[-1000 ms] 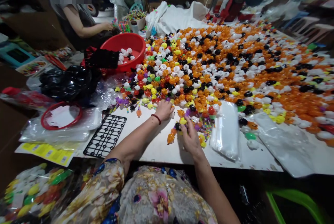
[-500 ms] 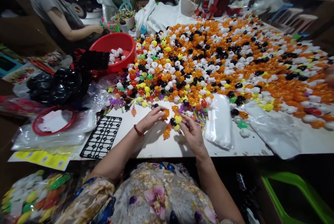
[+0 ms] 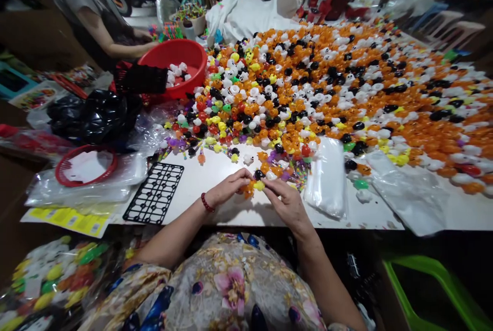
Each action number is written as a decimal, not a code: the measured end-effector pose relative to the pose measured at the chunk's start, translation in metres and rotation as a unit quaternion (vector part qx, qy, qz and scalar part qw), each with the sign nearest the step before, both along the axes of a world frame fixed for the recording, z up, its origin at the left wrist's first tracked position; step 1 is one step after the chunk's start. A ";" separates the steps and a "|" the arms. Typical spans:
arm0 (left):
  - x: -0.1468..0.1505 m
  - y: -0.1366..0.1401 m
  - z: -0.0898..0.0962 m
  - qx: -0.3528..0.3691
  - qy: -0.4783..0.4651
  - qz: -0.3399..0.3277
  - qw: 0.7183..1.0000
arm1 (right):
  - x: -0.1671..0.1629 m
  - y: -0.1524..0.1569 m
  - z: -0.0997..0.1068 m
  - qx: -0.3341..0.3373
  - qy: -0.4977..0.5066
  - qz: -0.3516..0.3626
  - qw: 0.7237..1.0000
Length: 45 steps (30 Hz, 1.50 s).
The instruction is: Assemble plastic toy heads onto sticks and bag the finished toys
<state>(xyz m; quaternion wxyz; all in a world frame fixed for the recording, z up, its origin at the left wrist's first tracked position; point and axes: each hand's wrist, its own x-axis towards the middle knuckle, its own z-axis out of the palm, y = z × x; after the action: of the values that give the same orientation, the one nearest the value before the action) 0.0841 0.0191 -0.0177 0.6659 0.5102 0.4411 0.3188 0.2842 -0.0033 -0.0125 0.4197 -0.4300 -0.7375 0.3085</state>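
the left hand (image 3: pixel 228 188) and right hand (image 3: pixel 285 201), farther apart a moment ago, have come together over the white surface (image 3: pixel 225 217), so the work now looks two-handed: the left's fingers pinch orange toy pieces (image 3: pixel 248 190) between the hands, and the right's nearly closed fingertips hold one yellow piece (image 3: pixel 259 186). counted: one black piece (image 3: pixel 258 174) just beyond the fingertips, perhaps held; one black grid (image 3: pixel 154 193) left of the left hand; one clear bag stack (image 3: pixel 325 179) right of the right hand; beyond both, one uncountable pile (image 3: pixel 308 84).

Room to pass over white surface (image 3: pixel 194 169) between black grid (image 3: pixel 154 192) and left hand (image 3: pixel 227 187); toy pile (image 3: pixel 308 84) blocks far side, plastic bags (image 3: pixel 326 179) block right.
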 end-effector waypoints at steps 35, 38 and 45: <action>0.024 -0.019 -0.021 0.049 0.063 0.048 0.996 | -0.015 -0.018 -0.013 -0.098 -0.018 0.001 0.995; 0.022 -0.007 -0.023 0.090 0.125 0.111 0.982 | 0.008 0.001 -0.014 -0.066 -0.019 -0.066 0.995; 0.032 0.057 -0.023 0.204 0.357 0.073 0.909 | 0.037 0.051 -0.013 0.167 -0.194 -0.264 0.930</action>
<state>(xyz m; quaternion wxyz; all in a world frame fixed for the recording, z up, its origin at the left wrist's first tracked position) 0.1165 0.0759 -0.0409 0.3205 0.6811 0.6107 0.2459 0.3210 0.0481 -0.0259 0.4005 -0.5845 -0.7051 -0.0300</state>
